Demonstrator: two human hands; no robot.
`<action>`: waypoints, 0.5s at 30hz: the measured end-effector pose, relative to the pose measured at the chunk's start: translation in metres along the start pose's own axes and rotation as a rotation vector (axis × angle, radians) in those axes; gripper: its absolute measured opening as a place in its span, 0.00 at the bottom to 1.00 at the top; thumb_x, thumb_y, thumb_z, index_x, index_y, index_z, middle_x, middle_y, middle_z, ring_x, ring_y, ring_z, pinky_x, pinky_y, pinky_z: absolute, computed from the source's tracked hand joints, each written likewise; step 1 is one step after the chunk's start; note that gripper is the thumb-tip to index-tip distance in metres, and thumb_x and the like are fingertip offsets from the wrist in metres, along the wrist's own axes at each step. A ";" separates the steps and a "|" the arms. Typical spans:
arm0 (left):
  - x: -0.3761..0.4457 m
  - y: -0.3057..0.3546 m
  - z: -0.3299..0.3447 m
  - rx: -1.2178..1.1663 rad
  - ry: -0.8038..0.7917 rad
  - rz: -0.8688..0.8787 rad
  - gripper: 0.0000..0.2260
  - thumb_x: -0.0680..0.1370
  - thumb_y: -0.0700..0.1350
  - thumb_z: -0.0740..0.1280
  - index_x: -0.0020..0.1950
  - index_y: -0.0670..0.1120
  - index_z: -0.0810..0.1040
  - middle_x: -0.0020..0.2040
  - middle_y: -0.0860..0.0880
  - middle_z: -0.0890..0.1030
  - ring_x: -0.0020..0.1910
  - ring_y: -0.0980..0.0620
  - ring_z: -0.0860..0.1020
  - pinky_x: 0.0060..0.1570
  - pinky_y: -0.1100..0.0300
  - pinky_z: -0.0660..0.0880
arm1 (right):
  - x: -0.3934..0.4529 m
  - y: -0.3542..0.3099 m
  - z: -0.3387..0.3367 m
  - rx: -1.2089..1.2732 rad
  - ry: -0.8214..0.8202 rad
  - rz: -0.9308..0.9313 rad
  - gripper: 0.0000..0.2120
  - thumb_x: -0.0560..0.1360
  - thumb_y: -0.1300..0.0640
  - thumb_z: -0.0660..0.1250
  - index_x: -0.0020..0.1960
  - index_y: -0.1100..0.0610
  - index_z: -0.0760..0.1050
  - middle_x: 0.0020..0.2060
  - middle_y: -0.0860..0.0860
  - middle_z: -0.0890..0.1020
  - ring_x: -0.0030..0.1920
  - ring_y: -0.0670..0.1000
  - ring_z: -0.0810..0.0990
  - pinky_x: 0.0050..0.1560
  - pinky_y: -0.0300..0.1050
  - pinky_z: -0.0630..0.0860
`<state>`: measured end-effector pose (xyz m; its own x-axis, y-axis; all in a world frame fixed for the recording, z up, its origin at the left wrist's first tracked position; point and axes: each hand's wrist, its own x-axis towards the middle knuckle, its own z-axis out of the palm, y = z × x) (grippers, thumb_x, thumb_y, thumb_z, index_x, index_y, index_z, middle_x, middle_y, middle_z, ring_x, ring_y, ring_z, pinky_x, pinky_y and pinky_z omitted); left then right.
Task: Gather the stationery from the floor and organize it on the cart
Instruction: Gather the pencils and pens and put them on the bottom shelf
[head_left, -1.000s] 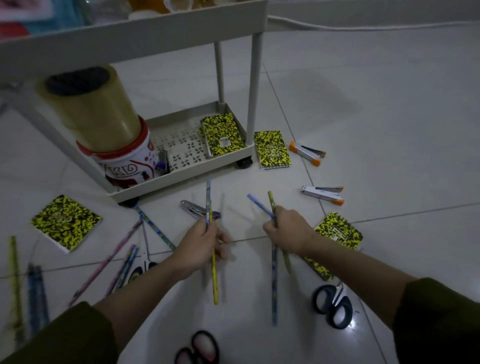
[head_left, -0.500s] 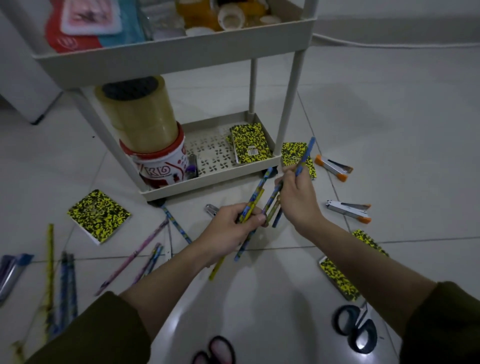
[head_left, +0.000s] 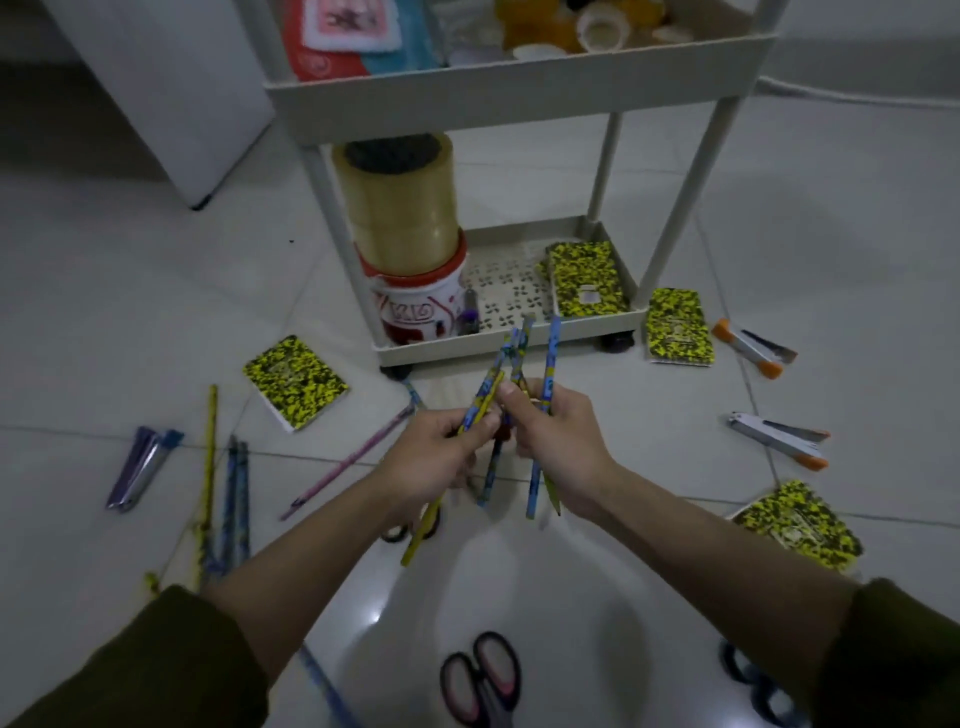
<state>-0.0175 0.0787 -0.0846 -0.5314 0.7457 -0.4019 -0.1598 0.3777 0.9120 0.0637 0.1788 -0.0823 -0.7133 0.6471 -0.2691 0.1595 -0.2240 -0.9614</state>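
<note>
Both fists now meet: left hand (head_left: 441, 457) and right hand (head_left: 558, 441) clamp the patterned blue-and-yellow pencils (head_left: 519, 364) into one bundle, lifted off the floor, cart-ready.

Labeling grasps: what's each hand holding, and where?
Both hold pencils mid-shaft: left hand a yellow-blue pair, right hand several blue ones.

One head-worn view is given, aimed forward and steeply down, close above the floor (head_left: 779, 208) before the cart's (head_left: 519, 91) front edge.
</note>
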 end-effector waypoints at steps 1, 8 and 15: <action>-0.005 -0.005 -0.011 -0.020 0.040 -0.022 0.11 0.80 0.46 0.60 0.45 0.45 0.80 0.24 0.56 0.70 0.20 0.60 0.61 0.20 0.68 0.59 | 0.003 0.002 0.008 -0.049 0.017 0.011 0.12 0.78 0.54 0.62 0.37 0.55 0.74 0.24 0.44 0.76 0.26 0.41 0.73 0.32 0.35 0.71; -0.044 -0.052 -0.104 0.306 0.553 -0.045 0.09 0.75 0.44 0.69 0.35 0.47 0.76 0.30 0.52 0.75 0.28 0.56 0.71 0.29 0.62 0.67 | 0.031 0.022 0.039 -0.580 -0.118 -0.087 0.12 0.79 0.51 0.56 0.39 0.55 0.66 0.32 0.54 0.73 0.33 0.55 0.75 0.39 0.50 0.72; -0.038 -0.077 -0.116 0.756 0.387 -0.178 0.35 0.61 0.59 0.77 0.64 0.48 0.72 0.60 0.47 0.71 0.59 0.47 0.73 0.55 0.57 0.72 | 0.045 0.028 0.062 -1.304 -0.215 -0.132 0.17 0.74 0.49 0.66 0.53 0.62 0.73 0.51 0.62 0.80 0.53 0.61 0.77 0.43 0.45 0.70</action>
<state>-0.0819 -0.0425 -0.1305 -0.8185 0.4539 -0.3522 0.2556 0.8367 0.4843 -0.0064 0.1565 -0.1183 -0.8476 0.4556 -0.2721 0.5288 0.7679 -0.3614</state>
